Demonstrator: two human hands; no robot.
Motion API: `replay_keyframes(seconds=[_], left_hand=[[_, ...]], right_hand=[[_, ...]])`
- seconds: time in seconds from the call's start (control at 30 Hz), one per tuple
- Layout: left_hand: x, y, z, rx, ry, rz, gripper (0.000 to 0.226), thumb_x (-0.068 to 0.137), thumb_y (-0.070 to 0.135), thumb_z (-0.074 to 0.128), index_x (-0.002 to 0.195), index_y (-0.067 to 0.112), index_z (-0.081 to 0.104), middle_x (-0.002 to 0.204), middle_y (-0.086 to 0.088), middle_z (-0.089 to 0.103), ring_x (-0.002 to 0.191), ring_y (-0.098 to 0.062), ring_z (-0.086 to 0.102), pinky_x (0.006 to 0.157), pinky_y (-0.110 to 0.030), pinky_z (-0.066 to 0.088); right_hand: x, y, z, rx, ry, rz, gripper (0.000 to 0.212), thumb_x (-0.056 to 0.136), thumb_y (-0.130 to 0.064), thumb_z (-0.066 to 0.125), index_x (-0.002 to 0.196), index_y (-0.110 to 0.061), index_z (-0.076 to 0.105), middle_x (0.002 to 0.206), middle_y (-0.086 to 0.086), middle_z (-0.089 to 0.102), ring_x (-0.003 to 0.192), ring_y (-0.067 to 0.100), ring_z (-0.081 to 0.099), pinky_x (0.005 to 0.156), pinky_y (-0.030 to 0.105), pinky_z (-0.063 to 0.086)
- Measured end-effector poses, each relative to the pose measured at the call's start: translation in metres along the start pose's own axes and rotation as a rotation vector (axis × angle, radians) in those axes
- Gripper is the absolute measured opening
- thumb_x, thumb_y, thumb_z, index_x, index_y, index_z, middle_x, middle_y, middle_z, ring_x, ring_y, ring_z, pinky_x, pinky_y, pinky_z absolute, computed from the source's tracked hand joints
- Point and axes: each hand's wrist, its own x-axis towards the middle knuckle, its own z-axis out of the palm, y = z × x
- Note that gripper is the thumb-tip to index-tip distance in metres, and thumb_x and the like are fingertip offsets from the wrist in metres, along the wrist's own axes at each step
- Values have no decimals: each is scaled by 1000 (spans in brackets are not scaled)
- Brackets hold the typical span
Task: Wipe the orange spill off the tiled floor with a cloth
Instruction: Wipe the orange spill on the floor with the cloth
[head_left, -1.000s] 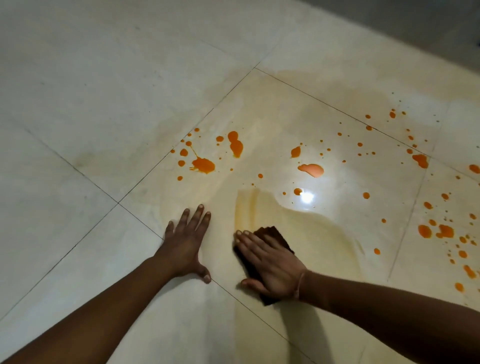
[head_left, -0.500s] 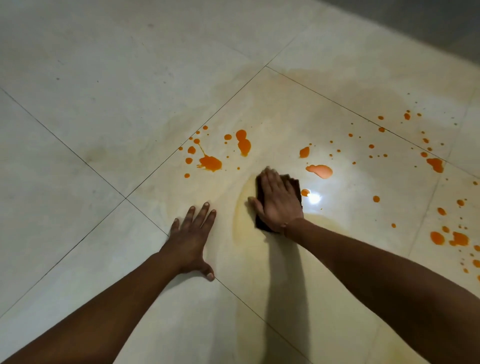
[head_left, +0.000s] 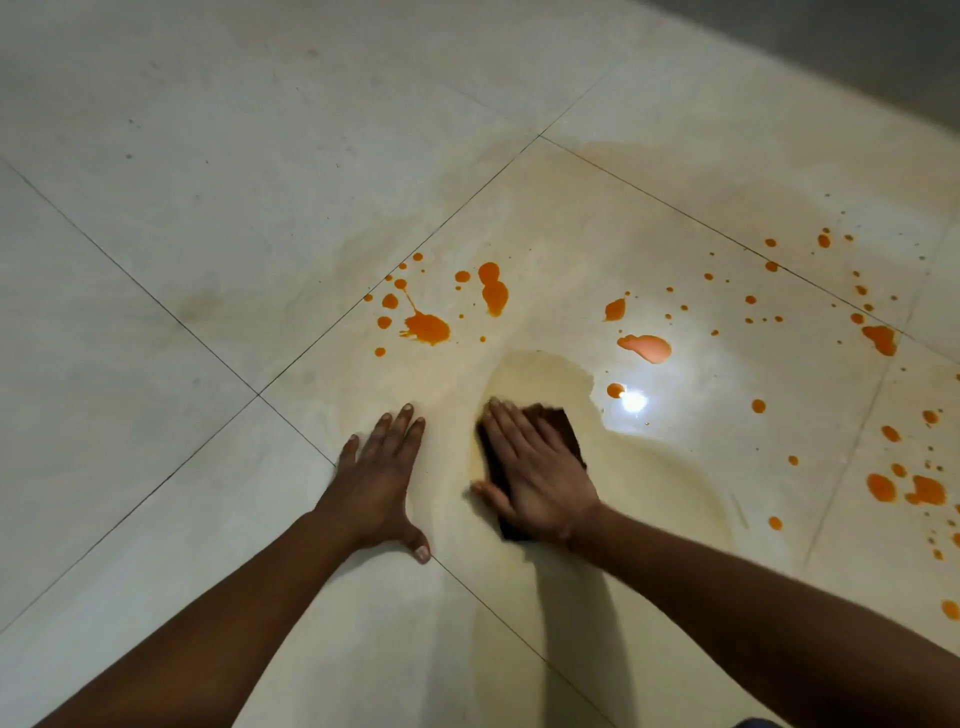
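Pressing cloth (head_left: 553, 423) flat, right hand (head_left: 535, 478); left hand (head_left: 382, 480) splayed on floor (head_left: 208, 182).

Open floor (head_left: 208, 234) ahead; left hand (head_left: 382, 478) beside cloth (head_left: 563, 434)

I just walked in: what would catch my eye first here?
Bright orange splatters dot the pale tiled floor, from the middle out to the right edge. Near the centre the right hand presses flat on a dark brown cloth inside a yellowish smear, and the left hand rests flat on the tile beside it.
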Motion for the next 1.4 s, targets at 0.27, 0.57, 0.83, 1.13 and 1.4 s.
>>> replay_keyframes(seconds=[0.27, 0.57, 0.83, 1.13, 1.4], left_hand=[[-16, -5, 18, -194, 116, -219, 159, 37, 86, 69, 151, 15, -18, 157, -4, -29, 147, -25, -20, 118, -52, 1], [-18, -5, 15, -202, 78, -191, 156, 44, 81, 72, 150, 13, -21, 155, -4, -33, 145, -27, -25, 117, -55, -1], [-17, 0, 5, -133, 8, -213, 152, 49, 79, 71, 150, 10, -19, 156, -8, -32, 146, -31, -21, 119, -54, 7], [-16, 3, 5, -113, 12, -231, 151, 49, 78, 73, 151, 11, -17, 156, -7, -30, 147, -30, -18, 118, -51, 11], [-15, 0, 9, -94, -7, -231, 148, 52, 78, 72, 151, 12, -16, 157, -6, -29, 147, -29, -16, 118, -48, 14]], right_hand=[[66, -18, -4, 16, 55, 163, 81, 97, -63, 22, 155, -8, 8, 163, 9, 3, 150, 21, 0, 121, 42, 5], [16, 20, -1, -16, 77, 44, 79, 96, -62, 11, 155, -9, 18, 161, 8, 11, 149, 22, 13, 119, 44, 14], [-46, 6, 11, -21, 0, -198, 75, 98, -59, 22, 153, -8, 24, 160, 10, 18, 148, 24, 20, 118, 41, 14], [-58, 0, 15, 7, -3, -205, 77, 96, -58, 27, 154, -7, 19, 161, 11, 15, 149, 25, 15, 118, 42, 11], [10, 20, 9, 74, 90, 166, 81, 94, -62, 15, 156, -9, 10, 163, 8, 4, 150, 21, 3, 121, 42, 6]])
